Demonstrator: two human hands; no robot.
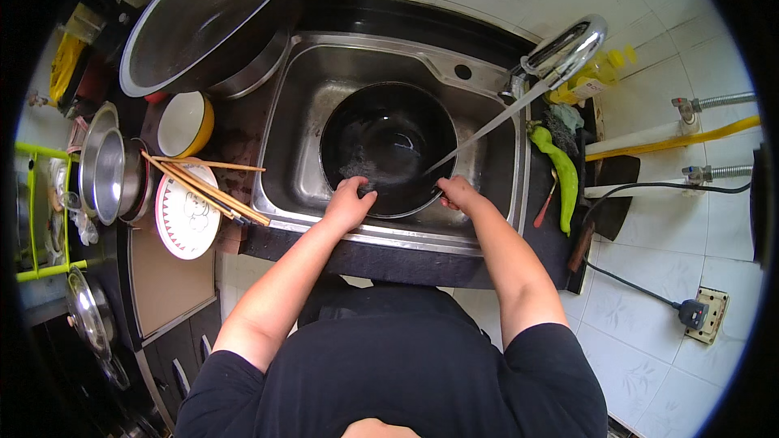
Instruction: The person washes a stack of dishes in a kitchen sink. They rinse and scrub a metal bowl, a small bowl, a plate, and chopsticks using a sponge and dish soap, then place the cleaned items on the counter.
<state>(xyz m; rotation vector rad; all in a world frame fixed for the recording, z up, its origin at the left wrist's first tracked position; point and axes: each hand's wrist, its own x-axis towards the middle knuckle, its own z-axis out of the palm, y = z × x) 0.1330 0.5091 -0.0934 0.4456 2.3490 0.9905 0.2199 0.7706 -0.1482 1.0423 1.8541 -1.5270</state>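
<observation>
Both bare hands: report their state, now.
Left hand: bent over near rim of round black metal pan; grip unclear.
Right hand: closed, holding the pan's rim.

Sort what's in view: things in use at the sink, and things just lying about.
In use: black pan, left hand and right hand at its rim; sink; running tap.
Lying about: chopsticks; patterned plate; yellow bowl; large metal basin; long green pepper; yellow bottle.

Left hand (350,205): fingertips too small to tell apart over the dark wok (391,123).
Right hand (460,194): fingers partly hidden at the wok's rim.
Grey patch (357,165): just beyond left fingers, too blurred to identify.
Large basin (203,20): left beyond those fingers, cut by top edge.
Yellow bottle (581,87): beyond right fingers, partly behind faucet (597,30).
</observation>
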